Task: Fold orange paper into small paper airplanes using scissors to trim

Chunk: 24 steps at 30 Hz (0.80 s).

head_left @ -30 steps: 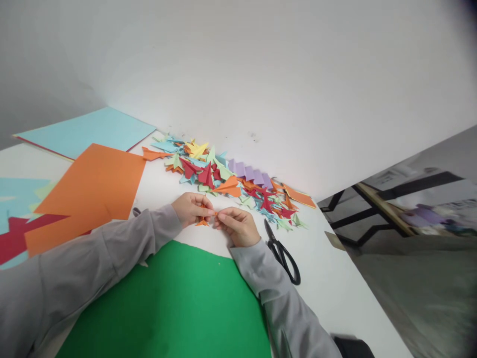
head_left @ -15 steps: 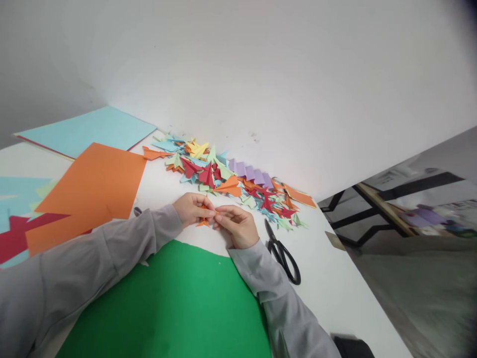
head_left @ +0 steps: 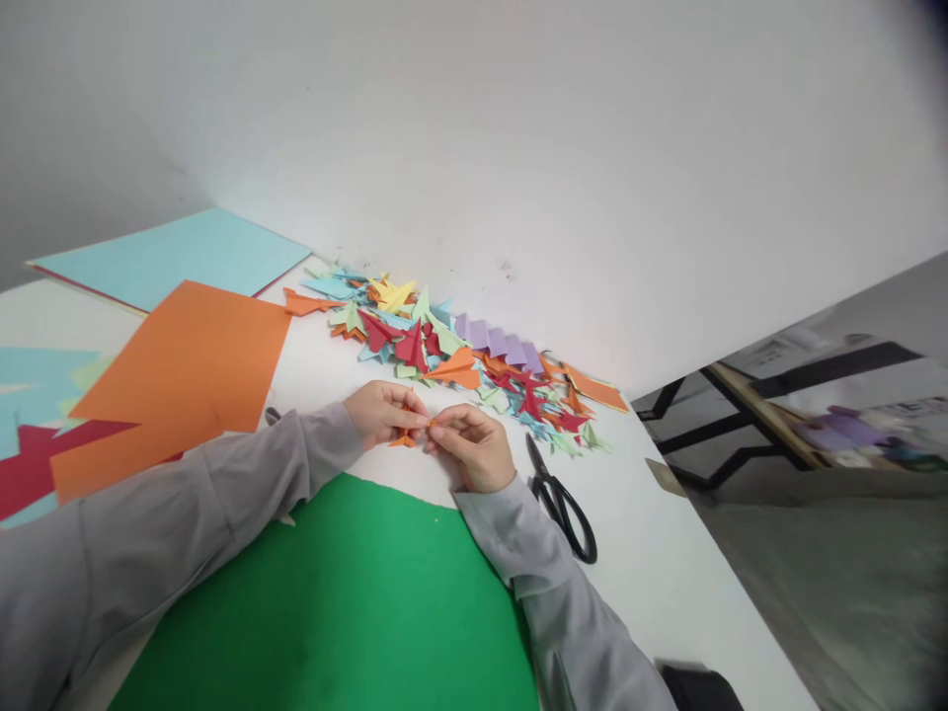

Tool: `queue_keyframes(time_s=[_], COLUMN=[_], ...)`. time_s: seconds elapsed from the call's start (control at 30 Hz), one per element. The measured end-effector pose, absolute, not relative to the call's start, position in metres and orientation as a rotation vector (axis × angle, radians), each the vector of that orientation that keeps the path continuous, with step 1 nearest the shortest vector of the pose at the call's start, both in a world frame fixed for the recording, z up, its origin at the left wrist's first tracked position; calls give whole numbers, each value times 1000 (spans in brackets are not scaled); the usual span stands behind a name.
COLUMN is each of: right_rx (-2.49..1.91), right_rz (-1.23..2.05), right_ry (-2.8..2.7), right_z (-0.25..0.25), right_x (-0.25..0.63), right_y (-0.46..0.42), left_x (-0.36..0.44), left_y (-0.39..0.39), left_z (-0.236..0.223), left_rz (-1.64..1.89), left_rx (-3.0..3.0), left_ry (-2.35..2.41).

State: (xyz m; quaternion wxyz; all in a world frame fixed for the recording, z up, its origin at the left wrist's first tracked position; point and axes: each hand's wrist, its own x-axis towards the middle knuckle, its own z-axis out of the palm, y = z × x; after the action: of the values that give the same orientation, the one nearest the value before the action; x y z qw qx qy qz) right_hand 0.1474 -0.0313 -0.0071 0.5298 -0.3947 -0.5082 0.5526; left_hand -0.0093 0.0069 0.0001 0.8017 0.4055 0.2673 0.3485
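Note:
Between my two hands is a small folded piece of orange paper [head_left: 404, 439], its pointed ends showing below the fingers. My left hand [head_left: 381, 415] pinches it from the left, and my right hand [head_left: 474, 444] pinches its right end with thumb and fingertips. The fingers cover most of its shape. Both hands are just above the white table, beyond the far edge of a large green sheet [head_left: 355, 602]. Behind them lies a heap of small folded paper pieces [head_left: 411, 341] in red, orange, yellow, green and blue, some shaped like planes.
Black-handled scissors [head_left: 561, 499] lie right of my right hand. Orange sheets [head_left: 199, 351] and a light blue sheet stack [head_left: 185, 259] are on the left, with red scraps [head_left: 74, 449]. A purple pleated strip [head_left: 498, 343] rests by the wall [head_left: 518, 148]. A black object [head_left: 700, 686] sits near the front edge.
Almost nothing differs. Both hands keep their pinch on the orange paper, and the whole view has shifted very slightly.

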Motion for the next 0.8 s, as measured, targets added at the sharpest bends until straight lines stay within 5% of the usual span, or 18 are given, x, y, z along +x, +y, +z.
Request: queue_keyframes(time_s=[0.8], right_rx=[-1114], right_rz=[1481], right_ry=[-1049], right_z=[0], right_x=[146], right_y=[-28], left_x=[-8], left_y=[5], left_z=[-1], left_rz=[773], left_rx=[907], left_ry=[568])
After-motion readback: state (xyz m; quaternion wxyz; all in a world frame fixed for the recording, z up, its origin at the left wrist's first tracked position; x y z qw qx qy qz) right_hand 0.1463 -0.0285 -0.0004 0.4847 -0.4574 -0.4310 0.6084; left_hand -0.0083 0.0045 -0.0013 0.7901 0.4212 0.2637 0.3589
